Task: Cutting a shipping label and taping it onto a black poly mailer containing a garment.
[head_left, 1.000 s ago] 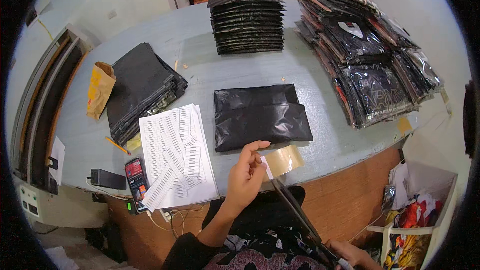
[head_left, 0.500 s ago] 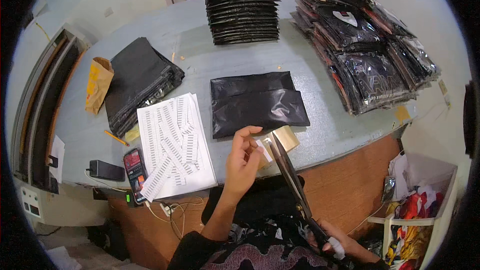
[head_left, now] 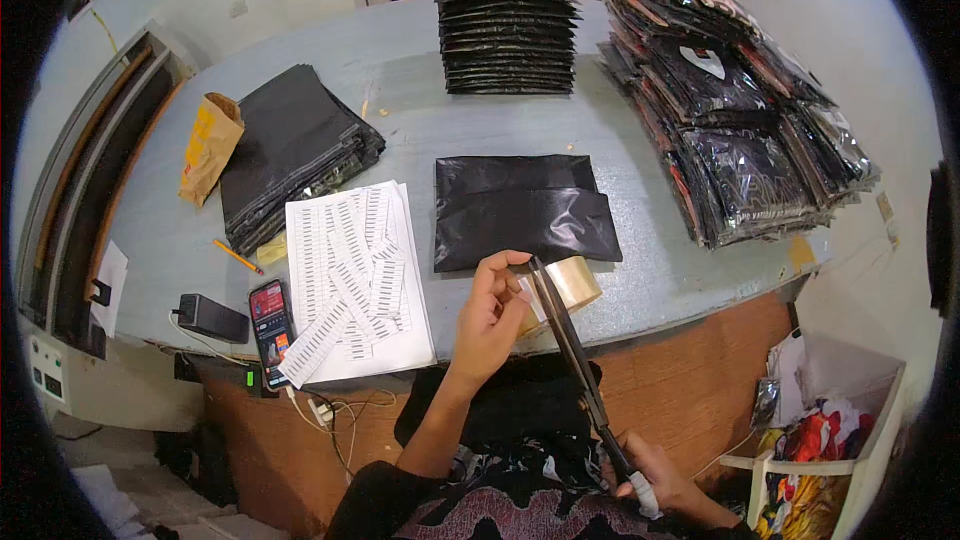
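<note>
My left hand [head_left: 492,315] pinches a strip of brown tape [head_left: 574,282] with a small white slip on it. My right hand [head_left: 650,470] grips long black scissors [head_left: 566,335], white wrapping on the handle; their blades cross the tape beside my left fingers and look nearly closed. Just beyond the tape lies a folded glossy black package [head_left: 520,220]. White sheets with loose strips of printed labels [head_left: 355,280] are left of my hands, beside a lit phone [head_left: 268,330].
Stacked black packages [head_left: 505,35] stand at the back, bagged garments [head_left: 735,180] on the right, flat black bags [head_left: 285,145] left with a paper bag [head_left: 210,145]. A pencil [head_left: 238,256] and power adapter [head_left: 212,318] lie left. A cloth-filled bin [head_left: 815,440] is below right.
The scissors have moved up from below the tape to across it, and their blades now look closer together. My left hand still holds the tape.
</note>
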A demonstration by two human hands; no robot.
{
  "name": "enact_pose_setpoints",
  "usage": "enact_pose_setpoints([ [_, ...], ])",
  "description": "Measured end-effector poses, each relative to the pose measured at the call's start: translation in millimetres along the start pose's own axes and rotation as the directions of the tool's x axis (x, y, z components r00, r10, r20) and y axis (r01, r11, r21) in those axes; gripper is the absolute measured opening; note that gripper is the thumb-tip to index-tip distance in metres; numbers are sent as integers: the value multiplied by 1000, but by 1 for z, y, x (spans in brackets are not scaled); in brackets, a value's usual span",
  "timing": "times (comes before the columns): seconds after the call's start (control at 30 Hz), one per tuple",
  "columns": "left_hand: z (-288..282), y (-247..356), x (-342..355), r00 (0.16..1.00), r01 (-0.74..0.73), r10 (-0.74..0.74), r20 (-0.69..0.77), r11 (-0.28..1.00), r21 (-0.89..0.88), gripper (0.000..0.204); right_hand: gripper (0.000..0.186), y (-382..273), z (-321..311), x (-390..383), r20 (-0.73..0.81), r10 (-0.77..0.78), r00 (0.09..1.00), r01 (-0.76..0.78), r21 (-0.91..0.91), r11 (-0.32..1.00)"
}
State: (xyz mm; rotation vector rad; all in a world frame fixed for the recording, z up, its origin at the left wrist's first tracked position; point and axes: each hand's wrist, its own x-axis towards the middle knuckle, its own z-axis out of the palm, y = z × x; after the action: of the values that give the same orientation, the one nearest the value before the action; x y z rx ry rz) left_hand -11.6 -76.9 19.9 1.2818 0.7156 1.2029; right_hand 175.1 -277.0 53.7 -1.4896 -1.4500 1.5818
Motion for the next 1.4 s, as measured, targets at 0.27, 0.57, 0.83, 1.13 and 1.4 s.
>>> enact_pose_setpoints([
  [0.27,0,-2,1,1000,-8,7,14,1000,23,35,52,1,12,0,-45,-29,999,37,176,984],
  [0.57,2,0,0,1000,-19,19,13,999,30,34,48,21,18,-6,-44,64,997,-55,191,980],
  [0.83,3,2,0,1000,-1,0,12,999,42,33,48,13,17,-4,-86,23,996,-16,81,997],
  [1.13,2,-1,-1,1000,-17,17,1,996,86,34,32,18,18,-2,-39,47,998,-45,65,997],
  [1.4,0,5,0,996,-10,-7,-86,981,-192,33,43,28,8,2,90,-30,996,20,112,993],
])
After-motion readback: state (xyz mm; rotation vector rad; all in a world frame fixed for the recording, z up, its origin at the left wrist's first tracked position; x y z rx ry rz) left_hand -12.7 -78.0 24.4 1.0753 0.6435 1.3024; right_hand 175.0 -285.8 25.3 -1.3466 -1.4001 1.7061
